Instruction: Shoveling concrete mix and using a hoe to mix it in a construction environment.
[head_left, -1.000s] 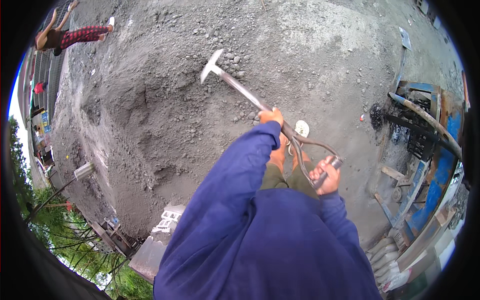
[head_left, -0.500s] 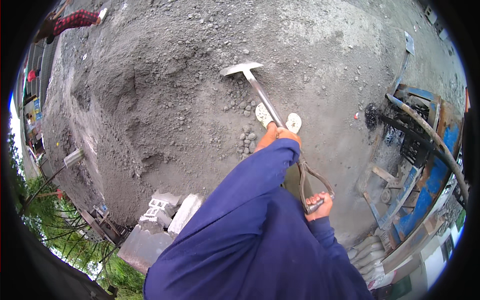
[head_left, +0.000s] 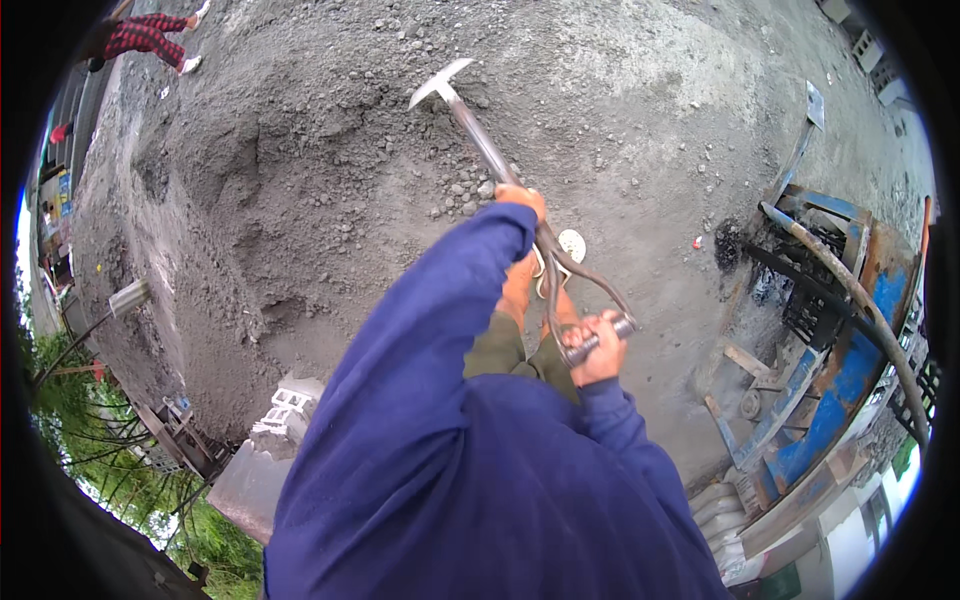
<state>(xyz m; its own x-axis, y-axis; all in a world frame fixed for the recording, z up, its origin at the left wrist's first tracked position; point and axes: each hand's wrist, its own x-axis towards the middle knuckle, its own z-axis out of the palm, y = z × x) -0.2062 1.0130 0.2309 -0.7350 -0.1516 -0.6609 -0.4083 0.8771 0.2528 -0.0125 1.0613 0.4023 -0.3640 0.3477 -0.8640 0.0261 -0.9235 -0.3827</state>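
A shovel (head_left: 484,138) with a metal shaft and a forked D-shaped grip reaches out ahead of me. Its pale blade (head_left: 440,84) shows nearly edge-on, over the edge of a heap of grey sand and gravel (head_left: 300,180); whether it touches the heap I cannot tell. My left hand (head_left: 523,201) is closed round the lower shaft, partly covered by the blue sleeve. Wrapped on the crossbar of the grip is my right hand (head_left: 598,350), nearer to my body. Small grey stones (head_left: 465,192) lie beside the shaft.
My pale clogs (head_left: 572,245) stand below the shovel. A rusty blue metal frame (head_left: 850,400) with a long pole is at right. Broken concrete blocks (head_left: 288,412) lie at lower left, stacked sacks (head_left: 717,515) at lower right. A person in red checked trousers (head_left: 145,36) is far left.
The shovel and both my hands have moved forward and left. Its blade has come further out toward the heap and turned. The person at far left has shifted their legs.
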